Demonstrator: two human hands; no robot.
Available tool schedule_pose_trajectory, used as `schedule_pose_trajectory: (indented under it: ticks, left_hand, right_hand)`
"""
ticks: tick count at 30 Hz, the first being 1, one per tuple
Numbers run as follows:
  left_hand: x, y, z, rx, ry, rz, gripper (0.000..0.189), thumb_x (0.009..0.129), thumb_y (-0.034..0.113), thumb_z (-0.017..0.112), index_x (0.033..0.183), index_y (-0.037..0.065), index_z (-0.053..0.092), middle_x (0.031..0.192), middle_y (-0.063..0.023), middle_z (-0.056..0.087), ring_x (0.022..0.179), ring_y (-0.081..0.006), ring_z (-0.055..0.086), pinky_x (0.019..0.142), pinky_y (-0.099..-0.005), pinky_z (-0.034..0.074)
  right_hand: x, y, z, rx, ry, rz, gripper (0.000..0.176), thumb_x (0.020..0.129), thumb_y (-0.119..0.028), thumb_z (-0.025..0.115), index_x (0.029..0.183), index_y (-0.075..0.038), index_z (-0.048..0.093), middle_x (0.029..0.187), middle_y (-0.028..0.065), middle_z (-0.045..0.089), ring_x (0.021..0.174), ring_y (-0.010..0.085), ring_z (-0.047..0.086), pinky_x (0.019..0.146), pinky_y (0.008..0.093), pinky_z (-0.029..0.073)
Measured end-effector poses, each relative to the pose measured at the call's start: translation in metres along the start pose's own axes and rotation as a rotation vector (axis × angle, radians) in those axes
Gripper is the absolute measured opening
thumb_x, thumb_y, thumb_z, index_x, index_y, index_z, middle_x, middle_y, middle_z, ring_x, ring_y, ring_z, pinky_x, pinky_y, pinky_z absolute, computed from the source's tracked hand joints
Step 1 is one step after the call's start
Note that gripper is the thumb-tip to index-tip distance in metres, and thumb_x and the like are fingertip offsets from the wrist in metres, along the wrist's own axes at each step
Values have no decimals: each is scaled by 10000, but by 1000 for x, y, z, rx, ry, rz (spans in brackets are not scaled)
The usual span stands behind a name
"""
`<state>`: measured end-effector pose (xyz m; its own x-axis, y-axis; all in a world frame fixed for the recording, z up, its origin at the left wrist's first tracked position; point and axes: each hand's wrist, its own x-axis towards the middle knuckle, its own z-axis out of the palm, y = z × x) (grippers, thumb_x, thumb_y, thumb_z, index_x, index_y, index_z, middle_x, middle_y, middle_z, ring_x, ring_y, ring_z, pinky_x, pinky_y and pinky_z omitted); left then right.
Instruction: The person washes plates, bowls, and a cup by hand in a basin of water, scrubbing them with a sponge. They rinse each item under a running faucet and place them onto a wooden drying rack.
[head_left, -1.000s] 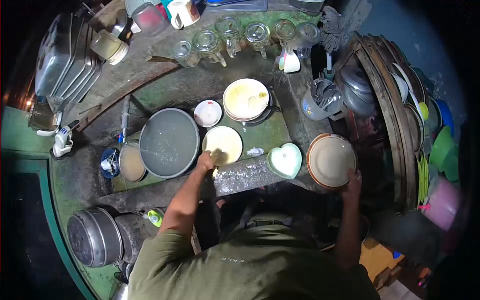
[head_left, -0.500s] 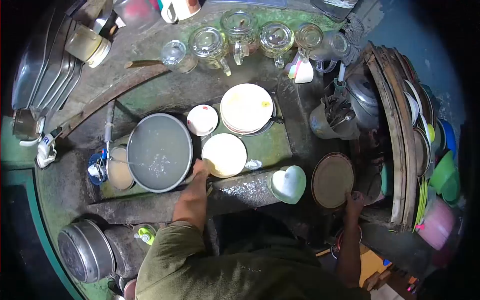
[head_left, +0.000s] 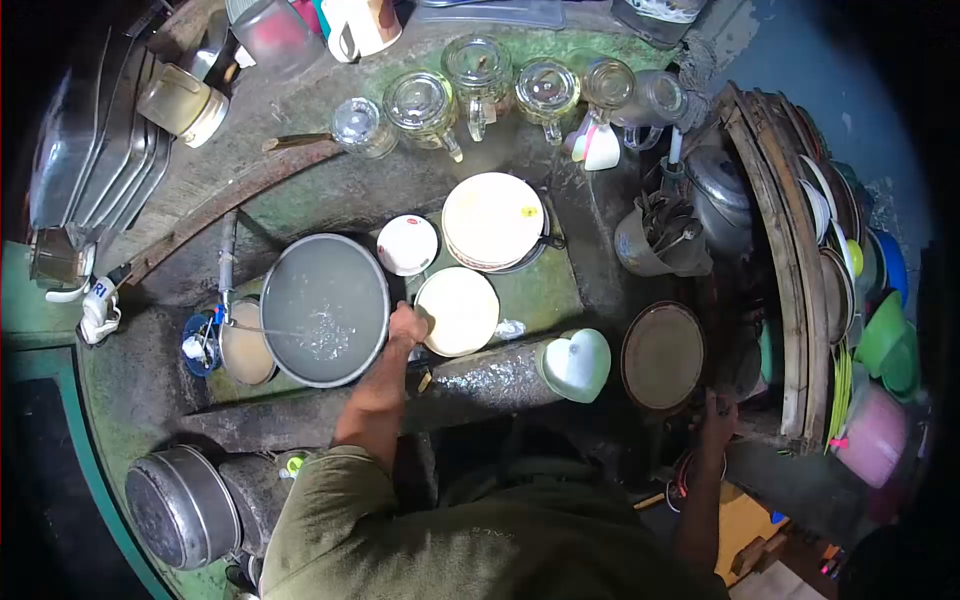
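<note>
The left hand (head_left: 408, 325) is at the left edge of the pale plate (head_left: 457, 311), with its fingers curled; I cannot tell if it really grips the rim. This plate lies just to the right of that hand, on the sunken green surface (head_left: 558, 288) behind the wet ledge (head_left: 490, 380). The grey basin (head_left: 322, 246) is close on the other side, so the hand stands in the narrow space between them.

The right hand (head_left: 717, 415) looks open, with thumb and fingers apart, and I see nothing held in it. The brown-rimmed plate (head_left: 663, 357) lies forward and to the left of it; the shadow hides whether they touch. Both plates look nearly round, so neither has a clear long axis. Each hand is nearer to the plate on its own side, and the heart-shaped dish (head_left: 575, 365) is between the two plates.
</note>
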<state>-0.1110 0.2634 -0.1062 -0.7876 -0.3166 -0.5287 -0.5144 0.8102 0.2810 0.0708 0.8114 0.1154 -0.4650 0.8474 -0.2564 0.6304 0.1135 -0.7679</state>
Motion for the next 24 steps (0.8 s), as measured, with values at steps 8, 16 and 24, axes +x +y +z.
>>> schedule_pose_trajectory:
  ticks: [8, 16, 24]
  left_hand:
    - [3, 17, 9, 23, 43, 91, 444, 800, 168, 600, 1212, 38, 500, 1151, -249, 616, 1107, -383, 592, 950, -449, 479]
    - [-70, 27, -22, -311, -9, 765, 440, 757, -33, 602, 1175, 88, 541, 1074, -197, 605, 1036, -371, 580, 926, -432, 463]
    - [-125, -42, -73, -718, 752, 369, 443, 747, -131, 488, 1172, -10, 490, 1077, -187, 567, 1039, -338, 565, 948, -405, 434]
  right_hand:
    - [2, 8, -1, -19, -102, -104, 313, 871, -209, 692, 1092, -69, 520, 863, 89, 587, 505, 137, 554, 413, 275, 469]
    - [3, 37, -21, 28, -117, -31, 365, 884, -216, 674, 1182, -73, 519, 872, 77, 594, 554, 143, 566, 429, 275, 471]
    - [-19, 19, 0, 89, -147, -54, 367, 883, -221, 682, 1181, -78, 523, 968, 58, 599, 599, 138, 554, 466, 256, 458]
